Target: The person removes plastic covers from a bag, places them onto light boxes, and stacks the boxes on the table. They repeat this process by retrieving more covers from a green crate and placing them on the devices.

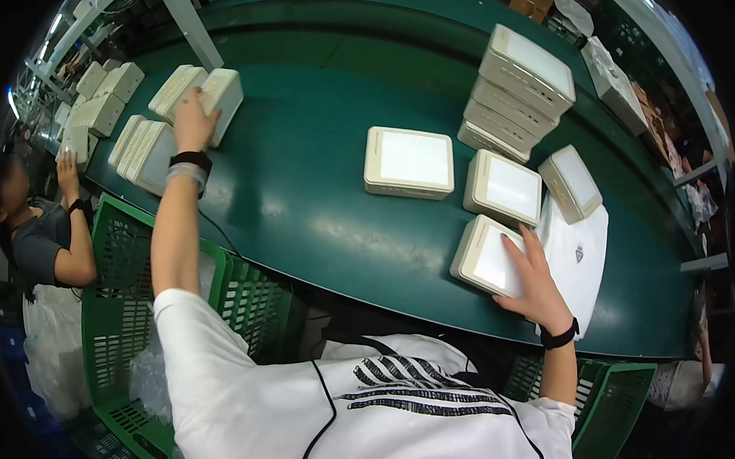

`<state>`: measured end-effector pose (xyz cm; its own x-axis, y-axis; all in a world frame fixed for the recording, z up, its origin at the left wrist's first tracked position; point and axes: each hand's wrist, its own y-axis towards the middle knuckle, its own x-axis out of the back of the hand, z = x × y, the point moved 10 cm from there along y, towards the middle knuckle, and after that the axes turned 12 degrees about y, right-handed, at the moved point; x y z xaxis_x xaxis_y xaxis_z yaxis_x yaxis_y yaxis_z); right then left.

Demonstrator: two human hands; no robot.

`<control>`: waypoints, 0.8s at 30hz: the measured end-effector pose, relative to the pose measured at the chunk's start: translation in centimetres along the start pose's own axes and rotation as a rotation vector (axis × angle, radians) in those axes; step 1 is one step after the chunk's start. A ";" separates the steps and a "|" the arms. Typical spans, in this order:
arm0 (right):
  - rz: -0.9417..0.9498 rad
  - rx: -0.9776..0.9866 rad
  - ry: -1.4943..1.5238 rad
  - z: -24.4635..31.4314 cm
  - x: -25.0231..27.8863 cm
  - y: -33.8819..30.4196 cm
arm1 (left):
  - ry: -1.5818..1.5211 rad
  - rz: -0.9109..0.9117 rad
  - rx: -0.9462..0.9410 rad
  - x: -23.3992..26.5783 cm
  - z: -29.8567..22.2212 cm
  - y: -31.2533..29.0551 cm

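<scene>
At the far left of the table, my left hand (192, 122) grips the top of an upright cream box-shaped device (227, 95), thumb and fingers astride it. Similar devices (176, 90) stand close beside it. My right hand (538, 284) lies with spread fingers across the white face of another cream device (487, 256) near the front edge. Just beyond that one sits a device (505, 188), face up, and a further device (410, 163) rests alone toward the middle. A tilted device (572, 182) leans at the right, partly on a white cloth (583, 250).
A stack of several cream devices (520, 86) rises at the back right of the green table (327, 239). Green crates (120, 319) stand below the front edge, left and right. At the far left, a co-worker (52, 232) touches more devices. A metal post (190, 29) stands behind.
</scene>
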<state>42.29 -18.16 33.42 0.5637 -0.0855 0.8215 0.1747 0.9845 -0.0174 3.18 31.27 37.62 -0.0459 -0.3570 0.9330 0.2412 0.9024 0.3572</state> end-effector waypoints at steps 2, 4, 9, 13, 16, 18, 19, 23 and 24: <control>-0.027 0.029 0.017 1.0 -0.3 0.2 | -0.350 0.005 0.132 2.4 2.6 -0.7; -0.089 -0.046 -0.080 0.7 0.0 -0.9 | -0.682 0.219 0.044 3.1 -0.9 -4.1; -0.136 0.024 0.135 0.1 1.2 -1.3 | -1.050 0.989 -0.089 3.1 -13.5 -17.9; -0.048 0.124 0.234 1.4 1.9 0.4 | -1.164 1.229 -0.256 1.9 -21.4 -23.9; -0.105 0.209 0.110 1.5 0.3 -1.1 | -0.824 0.903 -0.362 1.2 -21.0 -24.3; -0.101 0.102 0.136 1.0 -0.1 -3.3 | -0.348 0.231 -0.503 7.4 -19.0 -24.1; -0.133 0.123 0.140 1.6 0.2 -4.1 | -0.233 -0.155 -0.458 12.5 -17.1 -25.7; -0.176 0.193 0.234 5.6 0.4 -7.3 | -0.990 0.260 -0.052 18.9 -6.2 -29.9; -0.197 0.202 0.275 6.4 0.5 -7.7 | -0.996 0.154 0.010 20.7 -2.7 -31.4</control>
<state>36.09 -24.79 37.58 0.7351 -0.2865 0.6144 0.1540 0.9532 0.2602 -2.72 -5.11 45.55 -0.8057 0.1235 0.5794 0.3043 0.9254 0.2259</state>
